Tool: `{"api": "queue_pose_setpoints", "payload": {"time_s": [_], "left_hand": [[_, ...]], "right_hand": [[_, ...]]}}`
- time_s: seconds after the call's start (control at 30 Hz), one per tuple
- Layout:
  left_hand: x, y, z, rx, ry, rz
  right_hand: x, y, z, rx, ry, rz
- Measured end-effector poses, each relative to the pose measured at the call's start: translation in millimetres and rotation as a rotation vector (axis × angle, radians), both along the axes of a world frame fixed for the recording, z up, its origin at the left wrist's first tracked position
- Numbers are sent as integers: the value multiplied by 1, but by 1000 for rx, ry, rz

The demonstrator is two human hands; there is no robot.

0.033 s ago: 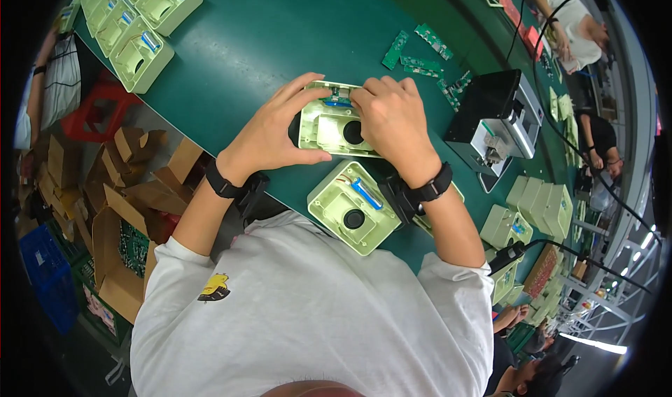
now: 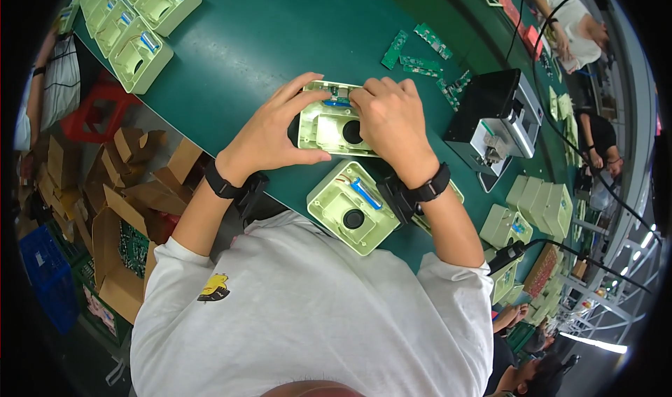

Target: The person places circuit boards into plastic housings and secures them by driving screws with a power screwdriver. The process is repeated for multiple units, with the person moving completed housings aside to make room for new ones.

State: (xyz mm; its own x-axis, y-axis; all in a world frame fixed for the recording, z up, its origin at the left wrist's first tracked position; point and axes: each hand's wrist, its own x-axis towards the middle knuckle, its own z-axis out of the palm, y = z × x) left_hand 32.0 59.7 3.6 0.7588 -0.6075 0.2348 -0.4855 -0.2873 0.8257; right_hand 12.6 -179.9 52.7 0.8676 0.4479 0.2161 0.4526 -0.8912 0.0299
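Observation:
A pale green plastic housing (image 2: 325,132) lies under both hands, its open side up, with a round black part on its right side. A small green circuit board (image 2: 339,93) sits along its far wall, above a blue cylinder. My left hand (image 2: 269,128) grips the housing from the left, thumb along the near edge and index finger at the board's left end. Closed fingers of my right hand (image 2: 392,117) meet the board's right end; their undersides are hidden. Nearer to me is a second housing (image 2: 329,211) with a blue battery and a round black part.
Several loose circuit boards (image 2: 394,50) lie at the far right, beside a black and silver device (image 2: 493,121). Housings with batteries (image 2: 140,72) stand at the far left, more housings (image 2: 542,204) at the right. Cardboard boxes (image 2: 115,257) and a red stool (image 2: 98,110) are left of the table.

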Motion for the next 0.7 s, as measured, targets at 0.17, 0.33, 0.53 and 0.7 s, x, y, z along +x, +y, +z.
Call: {"api": "queue_pose_setpoints", "payload": {"time_s": [0.17,0.33,0.53,0.7], "left_hand": [[0,0,5,79,-27,18],[18,14,13,133,-97,40],[21,18,21,236,-512,301],[-29,6,37,85,-456,39]], "right_hand": [[5,-5,10,125,50,-106],[65,-56,12,281,-88,-236],[105,-69,-37,196,123,-440],[93,-57,-24,533,348,-377]]}}
